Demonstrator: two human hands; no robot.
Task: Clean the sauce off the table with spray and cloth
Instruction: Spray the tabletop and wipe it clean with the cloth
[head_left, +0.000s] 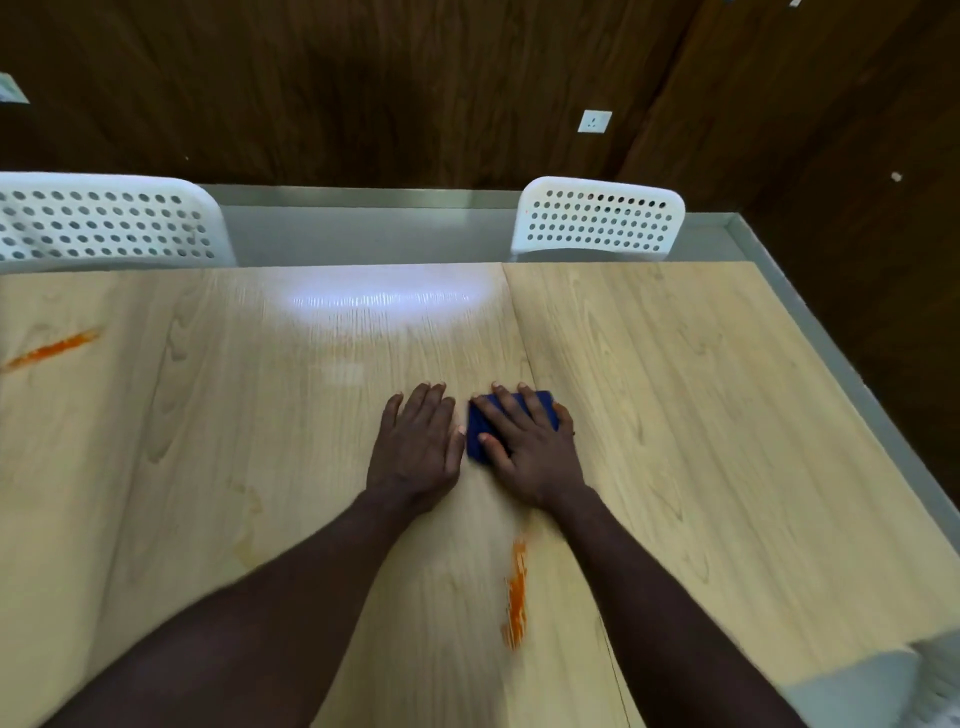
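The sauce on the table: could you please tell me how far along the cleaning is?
Done: perhaps one patch, judging by the faint smear. In hand: the right hand presses the blue cloth on the table, with the left hand flat beside it. Left to do: the near orange streak and the far-left orange streak.

I'm holding both arms stretched forward. I'm resting my left hand (415, 447) flat, fingers together, and pressing my right hand (530, 449) palm-down just beside it, fingers spread.
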